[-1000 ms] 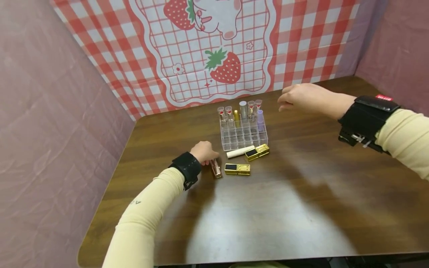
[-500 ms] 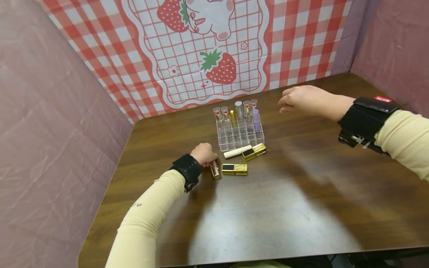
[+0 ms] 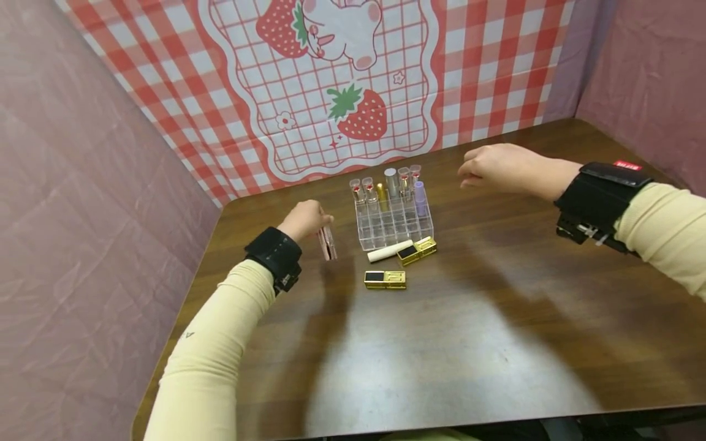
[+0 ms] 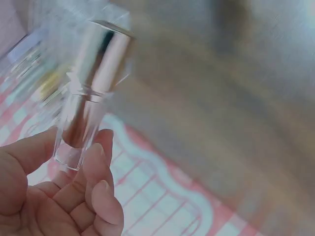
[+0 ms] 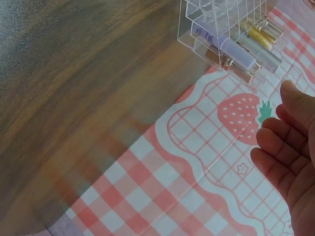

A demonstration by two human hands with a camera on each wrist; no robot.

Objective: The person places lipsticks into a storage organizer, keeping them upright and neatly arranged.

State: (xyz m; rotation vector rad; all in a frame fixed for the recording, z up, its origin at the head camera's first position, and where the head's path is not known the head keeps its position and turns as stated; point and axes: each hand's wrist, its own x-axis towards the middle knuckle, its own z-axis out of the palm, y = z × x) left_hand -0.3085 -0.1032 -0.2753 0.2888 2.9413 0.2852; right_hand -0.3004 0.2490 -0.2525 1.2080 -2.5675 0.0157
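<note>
Thumb and fingers of my left hand (image 3: pixel 304 219) pinch a rose-gold lipstick (image 3: pixel 328 244) by its clear end. The left wrist view shows the lipstick (image 4: pixel 101 64) with its shiny metal end pointing away from the fingers. It is off the table, left of a clear acrylic lipstick organizer (image 3: pixel 394 231). My right hand (image 3: pixel 504 170) hangs in the air to the right of the organizer, fingers loosely bent and holding nothing. In front of the organizer lie a white tube (image 3: pixel 388 252) and a gold lipstick (image 3: pixel 417 250). Another gold lipstick (image 3: pixel 385 280) lies nearer.
Several lipsticks stand in the organizer's back row, among them a silver tube (image 3: pixel 391 181) and a gold tube (image 3: pixel 382 195). A lilac tube (image 3: pixel 420 197) stands at its right side. Behind the wooden table (image 3: pixel 469 343) hangs a checked strawberry cloth (image 3: pixel 410 113).
My left hand has lifted the rose-gold lipstick from beside the nearer gold one and moved it away and to the left. My right hand has stayed nearly still.
</note>
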